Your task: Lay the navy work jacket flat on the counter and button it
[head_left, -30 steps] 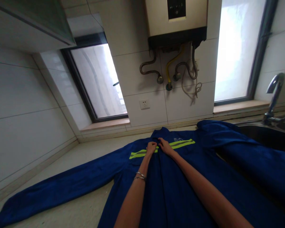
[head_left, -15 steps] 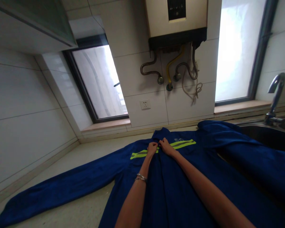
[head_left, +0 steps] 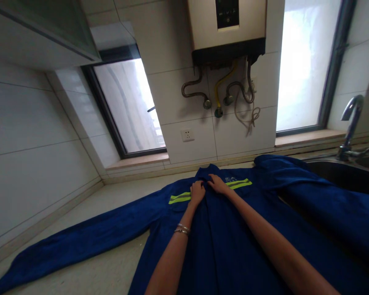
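A blue work jacket (head_left: 233, 237) with yellow-green and grey reflective chest strips lies front up, its collar toward the wall. One sleeve stretches left over the countertop; the other side reaches across the sink edge. My left hand (head_left: 197, 191), with a silver bracelet on the wrist, grips the front placket just below the collar, fingers curled. Close beside it on the right, my right hand (head_left: 217, 184) pinches the opposite front edge near the collar. The fingertips of both hands are partly lost in the cloth.
The pale countertop (head_left: 110, 266) runs along the tiled wall. At the right are a sink (head_left: 332, 170) and a chrome faucet (head_left: 349, 131). A water heater (head_left: 229, 28) with pipes hangs above, between two windows. A wall socket (head_left: 187, 135) sits below it.
Both hands have shifted slightly up the jacket front toward the collar. My left hand's knuckles now point more toward the collar. The jacket has barely moved.
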A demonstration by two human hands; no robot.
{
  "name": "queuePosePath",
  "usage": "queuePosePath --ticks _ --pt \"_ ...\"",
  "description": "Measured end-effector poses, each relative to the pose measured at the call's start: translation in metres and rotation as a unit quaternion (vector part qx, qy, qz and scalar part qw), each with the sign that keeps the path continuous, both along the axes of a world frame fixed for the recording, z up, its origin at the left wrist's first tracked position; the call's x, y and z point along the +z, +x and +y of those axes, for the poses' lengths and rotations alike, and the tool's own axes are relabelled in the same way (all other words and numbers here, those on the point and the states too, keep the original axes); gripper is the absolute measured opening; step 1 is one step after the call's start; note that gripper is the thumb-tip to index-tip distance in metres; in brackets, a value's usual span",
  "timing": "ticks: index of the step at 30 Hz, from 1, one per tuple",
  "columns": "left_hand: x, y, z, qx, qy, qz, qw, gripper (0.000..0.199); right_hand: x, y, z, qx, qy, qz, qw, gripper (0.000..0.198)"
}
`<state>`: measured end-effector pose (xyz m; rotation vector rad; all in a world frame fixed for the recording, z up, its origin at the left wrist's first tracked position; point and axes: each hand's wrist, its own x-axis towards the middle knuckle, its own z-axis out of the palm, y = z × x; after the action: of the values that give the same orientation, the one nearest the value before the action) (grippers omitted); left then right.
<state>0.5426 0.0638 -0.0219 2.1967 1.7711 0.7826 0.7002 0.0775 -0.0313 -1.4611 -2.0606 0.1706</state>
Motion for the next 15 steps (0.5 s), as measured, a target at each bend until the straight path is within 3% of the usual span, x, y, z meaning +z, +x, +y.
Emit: queuePosePath --ticks 3,7,11,15 --pt "0.003 -0.012 -0.016 -0.025 -0.011 0.07 0.997 0.045 0.014 0.025 -0.015 0.003 -0.017 -0.022 1.0 0.046" --pt "0.004 -0.027 -0.034 -0.049 -0.103 0.181 0.977 0.07 0.011 0.047 -0.043 -0.013 -0.071 -0.062 0.995 0.062" --pt "0.006 -0.027 -0.04 -0.041 -0.149 0.192 0.969 0.075 -0.003 0.049 -0.057 -0.042 -0.116 -0.089 0.988 0.067" --pt "0.01 -0.021 -0.035 -0.038 -0.164 0.2 0.965 0.076 -0.004 0.045 -0.058 -0.055 -0.118 -0.102 0.986 0.067"
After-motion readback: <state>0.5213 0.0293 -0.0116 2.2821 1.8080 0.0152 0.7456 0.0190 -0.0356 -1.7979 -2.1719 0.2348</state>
